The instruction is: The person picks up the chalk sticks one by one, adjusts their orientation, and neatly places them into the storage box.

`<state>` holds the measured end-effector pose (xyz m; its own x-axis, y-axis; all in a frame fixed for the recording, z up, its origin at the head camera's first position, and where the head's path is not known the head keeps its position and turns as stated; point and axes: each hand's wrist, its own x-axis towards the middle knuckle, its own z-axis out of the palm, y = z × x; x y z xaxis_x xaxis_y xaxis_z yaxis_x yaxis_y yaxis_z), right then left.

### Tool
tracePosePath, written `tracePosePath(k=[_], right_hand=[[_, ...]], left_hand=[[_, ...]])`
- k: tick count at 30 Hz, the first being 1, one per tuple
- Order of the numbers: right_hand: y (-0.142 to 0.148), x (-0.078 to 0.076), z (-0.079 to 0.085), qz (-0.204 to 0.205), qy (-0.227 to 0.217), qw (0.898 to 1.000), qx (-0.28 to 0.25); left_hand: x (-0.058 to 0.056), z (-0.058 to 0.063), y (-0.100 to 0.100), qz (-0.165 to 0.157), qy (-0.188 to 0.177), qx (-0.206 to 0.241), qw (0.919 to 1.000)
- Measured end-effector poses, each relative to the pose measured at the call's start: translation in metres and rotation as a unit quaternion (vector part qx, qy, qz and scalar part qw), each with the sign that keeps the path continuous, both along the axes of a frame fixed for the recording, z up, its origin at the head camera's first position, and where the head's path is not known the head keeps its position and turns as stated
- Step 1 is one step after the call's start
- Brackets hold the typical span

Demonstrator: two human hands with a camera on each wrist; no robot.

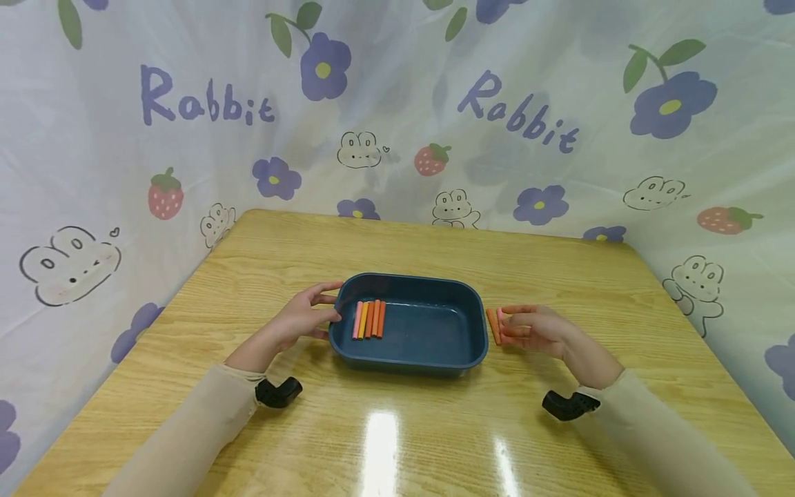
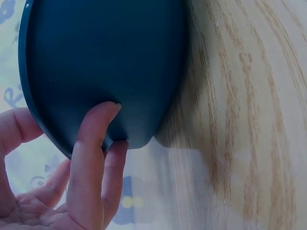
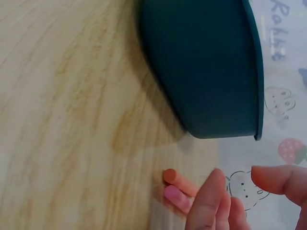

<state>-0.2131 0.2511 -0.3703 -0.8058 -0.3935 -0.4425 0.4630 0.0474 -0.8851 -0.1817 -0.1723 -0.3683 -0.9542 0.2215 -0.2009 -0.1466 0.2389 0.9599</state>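
Observation:
A dark blue rectangular basin point(image 1: 428, 359) with rounded corners sits mid-table. Inside, toward its left end, several chalk-like sticks point(image 1: 369, 319) in pink, yellow and orange lie side by side. My left hand point(image 1: 301, 319) holds the basin's left end, fingers spread round its outer wall and rim, as the left wrist view shows from close by. Just off the basin's right end, an orange stick point(image 1: 493, 326) and a pink stick point(image 3: 177, 199) lie on the table. Over them is my right hand point(image 1: 537, 330), thumb and fingers apart; whether a fingertip touches the pink one is hard to tell.
The light wooden table point(image 1: 298, 241) reaches back to a pale curtain point(image 1: 397, 83) printed with rabbits, flowers and strawberries. A black wrist mount point(image 1: 277, 392) sticks out from the left sleeve, and another mount point(image 1: 570, 405) from the right one.

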Motion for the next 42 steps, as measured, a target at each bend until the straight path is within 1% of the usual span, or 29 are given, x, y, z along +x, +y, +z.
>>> tracePosePath(k=[2, 6, 11, 16, 19, 21, 26, 28, 31, 33, 36, 42], right_hand=[[0.001, -0.001, -0.003, -0.011, 0.0, 1.0, -0.001], [0.002, -0.002, -0.009, -0.029, 0.021, 0.999, 0.013], [0.0, -0.005, -0.016, -0.033, 0.051, 0.997, 0.046], [-0.005, -0.01, -0.023, -0.036, 0.086, 0.992, 0.084], [-0.008, -0.013, -0.025, -0.037, 0.102, 0.986, 0.125], [-0.01, -0.015, -0.026, -0.036, 0.11, 0.981, 0.158], [-0.014, -0.019, -0.027, -0.027, 0.129, 0.963, 0.236], [-0.015, -0.02, -0.027, -0.02, 0.134, 0.957, 0.255], [-0.016, -0.021, -0.026, -0.013, 0.137, 0.954, 0.266], [-0.017, -0.021, -0.025, -0.009, 0.134, 0.955, 0.265], [-0.017, -0.021, -0.022, -0.006, 0.121, 0.961, 0.25], [-0.009, -0.023, -0.02, -0.012, 0.066, 0.982, 0.176]], left_hand=[[0.0, 0.0, 0.0, 0.002, -0.001, 0.0, 1.0], [-0.001, 0.0, 0.0, 0.003, -0.001, -0.002, 1.0], [-0.001, -0.002, -0.001, -0.003, 0.003, 0.003, 1.0], [-0.002, -0.002, -0.001, -0.007, 0.005, 0.008, 0.9999], [-0.002, -0.002, -0.001, -0.008, 0.006, 0.011, 0.9999], [-0.002, -0.002, -0.002, -0.007, 0.006, 0.011, 0.9999], [-0.001, -0.003, -0.002, -0.007, 0.005, 0.009, 0.9999], [-0.001, -0.003, -0.002, -0.007, 0.006, 0.008, 0.9999], [-0.001, -0.003, -0.002, -0.008, 0.007, 0.01, 0.9999], [-0.001, -0.003, -0.002, -0.009, 0.008, 0.011, 0.9999], [-0.001, -0.003, -0.002, -0.009, 0.008, 0.012, 0.9999], [-0.002, -0.005, -0.002, -0.008, 0.006, 0.013, 0.9999]])
